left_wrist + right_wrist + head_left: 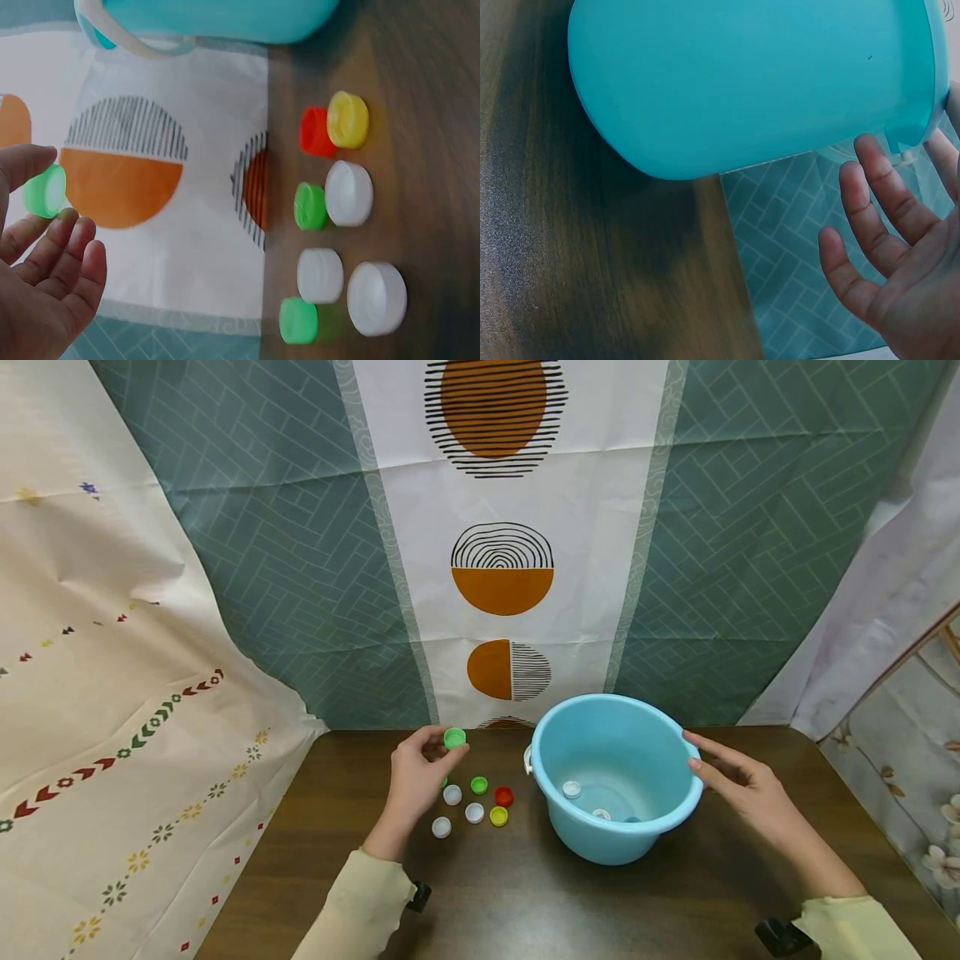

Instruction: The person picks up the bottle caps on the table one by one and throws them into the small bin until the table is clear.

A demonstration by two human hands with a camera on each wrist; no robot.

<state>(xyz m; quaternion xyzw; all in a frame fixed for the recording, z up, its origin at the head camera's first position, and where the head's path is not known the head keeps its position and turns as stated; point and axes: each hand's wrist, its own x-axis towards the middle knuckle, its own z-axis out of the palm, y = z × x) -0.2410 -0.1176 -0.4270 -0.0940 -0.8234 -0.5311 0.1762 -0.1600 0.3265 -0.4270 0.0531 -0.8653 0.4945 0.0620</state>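
My left hand point(418, 777) pinches a green bottle cap point(454, 739) between thumb and fingers, raised above the table. The left wrist view shows this green cap point(46, 191) with the other fingers loosely bent below it. On the table under that hand lie several white caps point(474, 812), a red cap point(504, 796), a yellow cap point(498, 816) and a green cap point(479, 785). Another green cap point(298, 320) is mostly hidden in the head view. My right hand point(742, 789) holds the right rim of a light blue bucket point(611, 843) between thumb and index finger, the other fingers spread.
Inside the bucket are a white cap point(572, 789) and other small pieces near its bottom. Its white handle point(528, 760) shows at the left side. A patterned curtain point(502, 552) hangs behind the dark wooden table point(510, 902); cream cloth point(135, 693) hangs at left.
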